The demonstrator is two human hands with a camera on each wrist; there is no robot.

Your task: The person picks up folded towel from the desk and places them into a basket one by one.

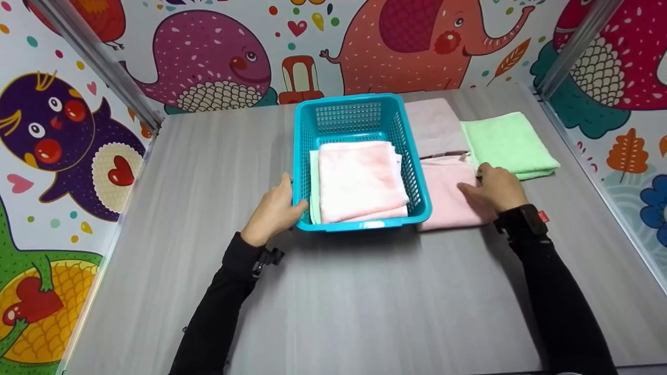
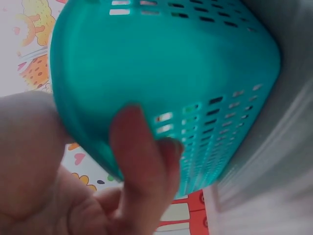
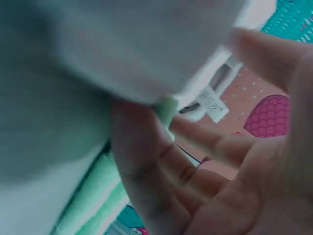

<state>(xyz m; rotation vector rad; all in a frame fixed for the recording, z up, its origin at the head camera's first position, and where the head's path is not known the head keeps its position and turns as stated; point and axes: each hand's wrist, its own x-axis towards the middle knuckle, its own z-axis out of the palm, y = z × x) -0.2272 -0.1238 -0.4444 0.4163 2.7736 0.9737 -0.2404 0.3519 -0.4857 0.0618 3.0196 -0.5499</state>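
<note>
A teal plastic basket (image 1: 359,227) stands tilted in the middle of the table in the head view. My left hand (image 1: 275,211) grips its near left corner, thumb over the rim and fingers along the outer wall, also seen in the left wrist view. Inside lie a folded pale pink towel (image 1: 359,182) and a light green towel (image 1: 315,187) under it. To the right of the basket, my right hand (image 1: 497,188) pinches the right edge of a folded pink towel (image 1: 445,195), its thumb over the top. The fingertips are partly hidden at the towel's edge in the right wrist view.
Behind the pink towel lies a folded greyish-pink towel (image 1: 436,127). A folded green towel (image 1: 508,143) is at the right, close beside my right hand. Printed cartoon panels (image 1: 208,57) wall in the grey table (image 1: 208,166) at the back and sides.
</note>
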